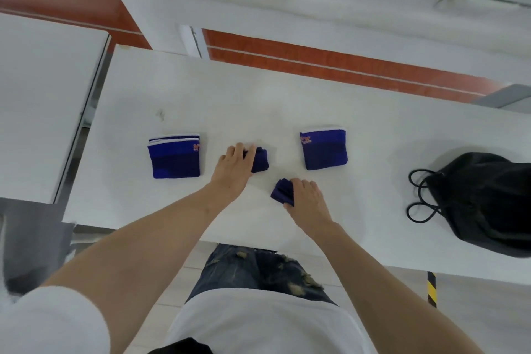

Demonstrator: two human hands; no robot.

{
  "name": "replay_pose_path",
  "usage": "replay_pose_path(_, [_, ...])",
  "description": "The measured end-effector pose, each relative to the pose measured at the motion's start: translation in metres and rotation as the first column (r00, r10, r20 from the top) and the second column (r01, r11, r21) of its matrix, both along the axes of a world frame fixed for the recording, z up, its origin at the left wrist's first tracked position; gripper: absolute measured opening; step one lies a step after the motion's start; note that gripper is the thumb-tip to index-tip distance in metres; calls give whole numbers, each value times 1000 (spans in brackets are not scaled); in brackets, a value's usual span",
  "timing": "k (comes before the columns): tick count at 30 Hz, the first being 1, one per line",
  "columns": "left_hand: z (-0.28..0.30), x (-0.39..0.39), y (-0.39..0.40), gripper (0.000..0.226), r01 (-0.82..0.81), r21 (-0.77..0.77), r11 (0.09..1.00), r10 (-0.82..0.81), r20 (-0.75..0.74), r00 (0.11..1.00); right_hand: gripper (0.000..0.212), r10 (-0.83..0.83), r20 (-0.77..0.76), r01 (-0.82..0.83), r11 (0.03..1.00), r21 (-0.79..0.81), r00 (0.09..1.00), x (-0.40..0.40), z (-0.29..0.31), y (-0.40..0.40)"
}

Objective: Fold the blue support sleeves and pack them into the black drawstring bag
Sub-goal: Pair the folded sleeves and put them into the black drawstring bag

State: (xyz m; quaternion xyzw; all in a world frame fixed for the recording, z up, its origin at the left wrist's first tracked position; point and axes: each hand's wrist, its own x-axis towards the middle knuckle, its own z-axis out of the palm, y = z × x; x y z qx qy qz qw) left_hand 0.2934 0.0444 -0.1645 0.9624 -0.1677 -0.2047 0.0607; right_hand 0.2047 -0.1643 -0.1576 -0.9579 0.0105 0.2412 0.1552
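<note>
The person's white shirt and ripped jeans fill the near edge of the view, both bare forearms reaching out over the white bench (258,100). Farthest left, at about nine o'clock from the hands, a folded blue sleeve (174,156) lies flat, white trim on its far edge. Just beside it toward the centre, the left hand (234,165) lies palm down, fingers curled over a small dark blue folded piece (260,159), gripping its near-left side. At about five o'clock from that, the right hand (306,195) closes around a second small blue bundle (283,191), which sticks out past the fingers on the left. At one o'clock from the right hand, a second flat sleeve (324,149) rests alone. Well apart, at three o'clock, the black drawstring bag (488,204) slumps on the bench's right end, its cord (421,198) looped loose on the left side.
</note>
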Motion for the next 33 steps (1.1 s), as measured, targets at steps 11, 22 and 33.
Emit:
replay_pose_path(11, [26,-26,8,55,20,-46,999,-22,-29,999,50,-461,-57,451,826,337,886,-30,43,-1])
replay_pose_path(22, [98,-61,-85,52,95,-468,879,-133,-49,990,36,-885,42,698,395,597,464,-98,121,-51])
replay_pose_path(33, [127,-123,-239,53,84,-489,869,-117,-37,992,41,-891,100,677,406,614,443,-164,136,-192])
